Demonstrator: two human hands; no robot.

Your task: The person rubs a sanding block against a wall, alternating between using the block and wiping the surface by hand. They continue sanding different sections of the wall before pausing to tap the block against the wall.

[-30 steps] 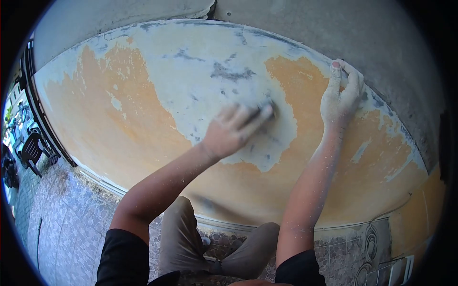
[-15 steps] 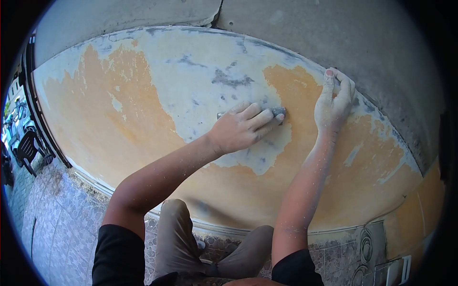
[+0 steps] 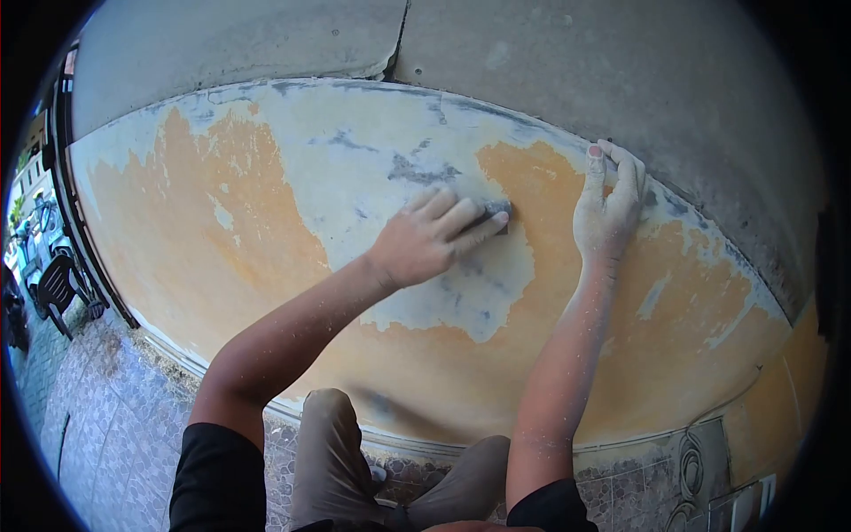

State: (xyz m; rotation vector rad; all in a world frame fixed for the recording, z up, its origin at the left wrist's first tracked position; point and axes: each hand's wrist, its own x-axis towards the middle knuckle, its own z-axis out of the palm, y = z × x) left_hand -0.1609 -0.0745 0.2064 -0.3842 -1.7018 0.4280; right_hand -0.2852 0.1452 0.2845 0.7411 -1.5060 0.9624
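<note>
My left hand (image 3: 424, 235) is closed over a dark grey sanding block (image 3: 498, 209), which lies against the low wall (image 3: 612, 372). Most of the block is hidden under the fingers; its right end sticks out by the fingertips. The wall has a pale, whitish bare patch (image 3: 479, 306) with grey smudges, bordered by orange paint (image 3: 532, 168). At the wall's upper edge rests my right hand (image 3: 607, 208), dusted white, with its thumb raised apart and its other fingers bent at the edge. No tool shows in it.
A grey concrete surface (image 3: 567, 71) lies beyond the wall's upper edge. Patterned floor tiles (image 3: 124, 417) run along its foot beside my knees. A black chair (image 3: 60, 288) stands at the far left. Coiled cable (image 3: 690, 461) lies at the lower right.
My left hand has moved a little left over the pale patch with the sanding block. The view has shifted slightly; my right hand stays at the wall's edge.
</note>
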